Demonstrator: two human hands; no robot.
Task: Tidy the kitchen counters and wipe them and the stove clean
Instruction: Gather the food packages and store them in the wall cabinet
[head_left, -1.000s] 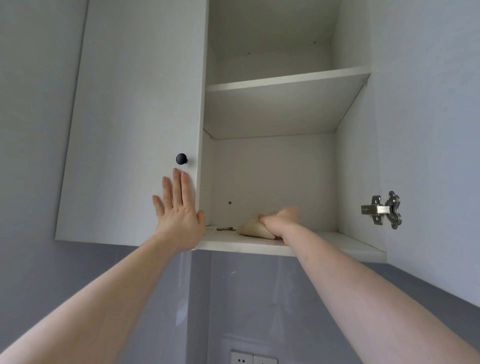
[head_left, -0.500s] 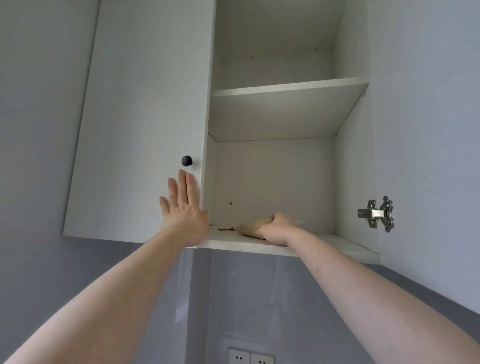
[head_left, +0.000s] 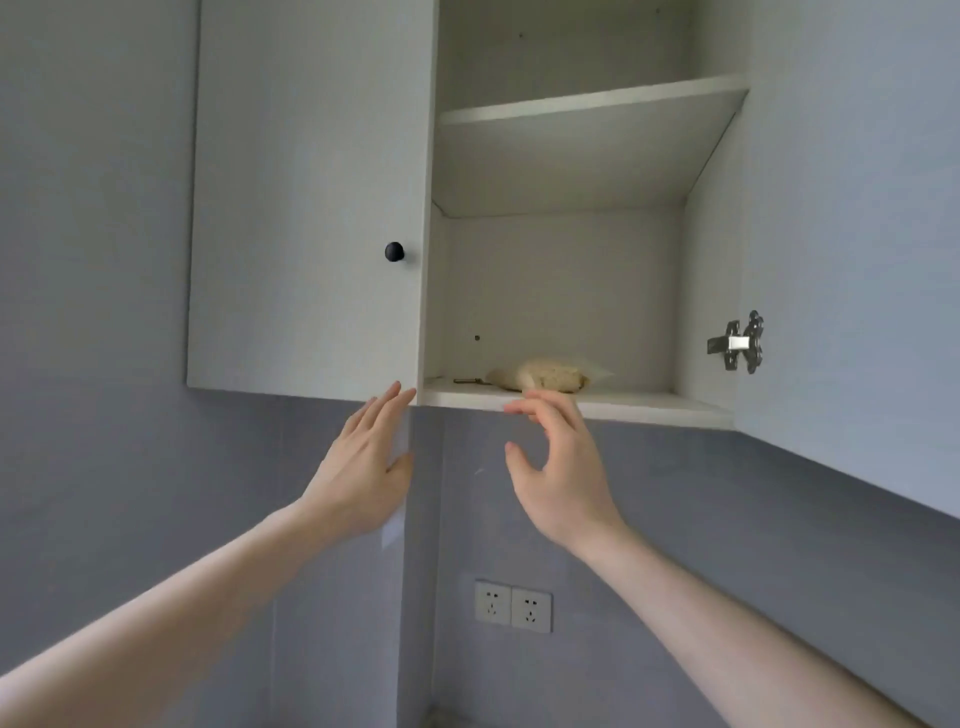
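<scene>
Bag (head_left: 540, 375) near shelf (head_left: 597, 402) edge, both hands (head_left: 363, 467) (head_left: 558, 475) open, empty below; could slide off if door (head_left: 857, 208) slams.

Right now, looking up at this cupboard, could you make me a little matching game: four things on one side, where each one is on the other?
Things:
1. black knob
2. clear bag
3. metal hinge
4. wall sockets

Places:
A. on the grey wall below the cupboard
B. lying on the bottom shelf
C. on the closed left door
D. on the inside of the open right door

Pairs: 1-C, 2-B, 3-D, 4-A
</scene>
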